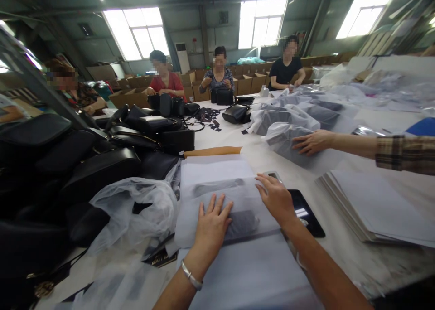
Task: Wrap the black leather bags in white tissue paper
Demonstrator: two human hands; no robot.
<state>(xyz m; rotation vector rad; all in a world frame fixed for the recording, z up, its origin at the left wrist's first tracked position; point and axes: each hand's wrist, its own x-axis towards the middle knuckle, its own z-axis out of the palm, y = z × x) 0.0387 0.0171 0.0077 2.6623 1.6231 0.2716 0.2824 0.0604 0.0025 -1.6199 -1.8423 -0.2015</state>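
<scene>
My left hand [211,226] lies flat with fingers spread on a thin white sheet of paper [204,210]. Through the sheet shows a dark, flat-looking item [243,224], its kind hard to make out. At the sheet's right edge is my right hand [276,200], its fingers bent and apart, with no firm grip visible. More white paper [244,273] lies beneath and in front of my forearms. A crumpled translucent plastic bag [136,205] sits left of my left hand.
Black handbags [98,169] are heaped at the left. Another person's hand [314,142] touches plastic-wrapped bags [288,138]. A stack of white sheets [377,205] and a black tablet-like device [307,212] lie at the right. Several people sit across the table [217,138].
</scene>
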